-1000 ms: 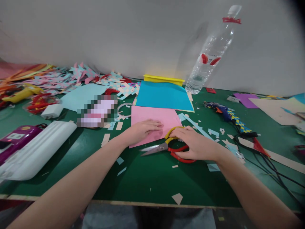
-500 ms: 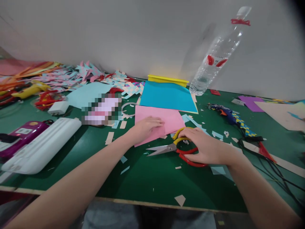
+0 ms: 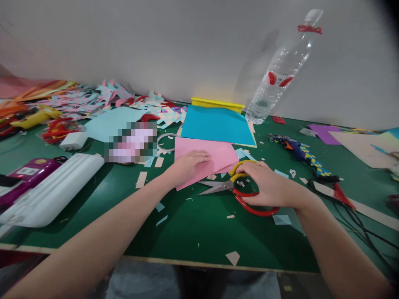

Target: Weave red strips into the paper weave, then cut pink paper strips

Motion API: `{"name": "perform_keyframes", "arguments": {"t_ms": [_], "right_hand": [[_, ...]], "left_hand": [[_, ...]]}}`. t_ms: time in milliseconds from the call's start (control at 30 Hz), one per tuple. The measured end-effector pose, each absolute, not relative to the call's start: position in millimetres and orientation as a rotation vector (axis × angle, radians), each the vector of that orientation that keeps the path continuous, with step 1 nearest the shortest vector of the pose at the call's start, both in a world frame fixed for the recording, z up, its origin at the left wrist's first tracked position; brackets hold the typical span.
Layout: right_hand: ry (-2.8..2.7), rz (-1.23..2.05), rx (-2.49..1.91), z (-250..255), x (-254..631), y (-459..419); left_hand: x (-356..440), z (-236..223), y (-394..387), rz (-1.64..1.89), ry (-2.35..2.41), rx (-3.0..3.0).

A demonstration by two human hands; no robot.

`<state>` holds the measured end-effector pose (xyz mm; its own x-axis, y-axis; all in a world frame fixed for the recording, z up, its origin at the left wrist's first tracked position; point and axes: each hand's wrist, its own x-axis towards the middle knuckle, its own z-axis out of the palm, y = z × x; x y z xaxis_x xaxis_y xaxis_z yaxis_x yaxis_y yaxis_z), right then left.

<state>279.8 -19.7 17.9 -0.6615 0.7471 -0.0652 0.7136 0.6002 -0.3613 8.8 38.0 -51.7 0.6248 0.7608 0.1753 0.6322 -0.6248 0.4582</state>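
Observation:
My left hand (image 3: 188, 166) lies flat on a pink paper sheet (image 3: 222, 155), its fingers stretched out. The pink sheet touches the near edge of a blue sheet (image 3: 218, 124). In my right hand (image 3: 264, 182) is a pair of scissors (image 3: 226, 186) with one yellow and one red handle loop. Their blades are parted and point left, close to the near edge of the pink paper. Parts of the handles are hidden by my fingers. Small paper scraps (image 3: 232, 258) are scattered on the green table around both hands.
A clear bottle (image 3: 274, 83) leans against the wall behind the blue sheet. On the left are a blurred-out phone-like object (image 3: 132, 143), a white case (image 3: 52, 191), a purple device (image 3: 31, 174) and paper strips (image 3: 77, 99). Cables (image 3: 358, 216) and a blue glue gun (image 3: 296, 149) lie right.
The scissors in my right hand have shifted a little right and away from me, and their handles and blades are spread wider. My left hand stays on the pink paper.

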Motion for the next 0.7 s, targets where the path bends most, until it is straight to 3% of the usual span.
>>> {"name": "perform_keyframes", "arguments": {"t_ms": [700], "right_hand": [[-2.687,0.584,-1.233,14.7,276.1,-20.1]], "left_hand": [[8.0,-52.7,38.8,0.514,1.092,2.519]]}}
